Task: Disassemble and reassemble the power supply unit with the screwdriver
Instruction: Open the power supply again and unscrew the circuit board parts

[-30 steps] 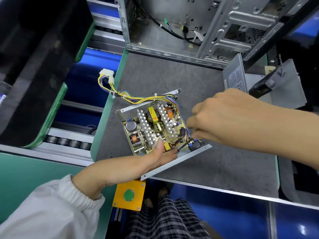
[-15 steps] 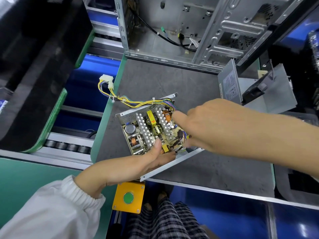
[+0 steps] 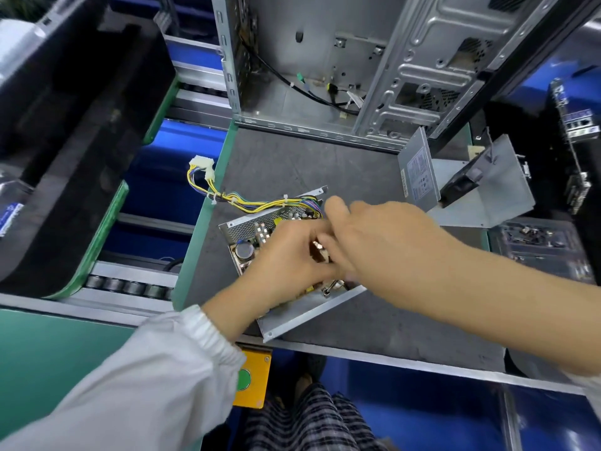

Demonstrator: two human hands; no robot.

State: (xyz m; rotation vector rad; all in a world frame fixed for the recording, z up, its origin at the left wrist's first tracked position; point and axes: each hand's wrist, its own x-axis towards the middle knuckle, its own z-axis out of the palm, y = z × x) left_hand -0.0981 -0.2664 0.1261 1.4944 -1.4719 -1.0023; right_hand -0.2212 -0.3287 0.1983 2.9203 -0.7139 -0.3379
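Note:
The open power supply unit lies on the grey mat, its near metal wall facing me. Its circuit board, with a round capacitor and heat sinks, is mostly covered by my hands. My left hand lies over the board's middle, fingers curled down onto the heat sinks. Beside it, my right hand reaches in from the right and grips the board's right side; its fingertips are hidden and blurred. A yellow wire bundle runs left from the unit to white connectors. No screwdriver is visible.
The unit's removed cover with its black fan stands at the right. An open computer case fills the back of the mat. A parts tray sits far right, a yellow button box below the front edge.
My left hand moved from the unit's near edge up onto the circuit board. My right hand shifted left and further over the board. The view has tilted and come closer.

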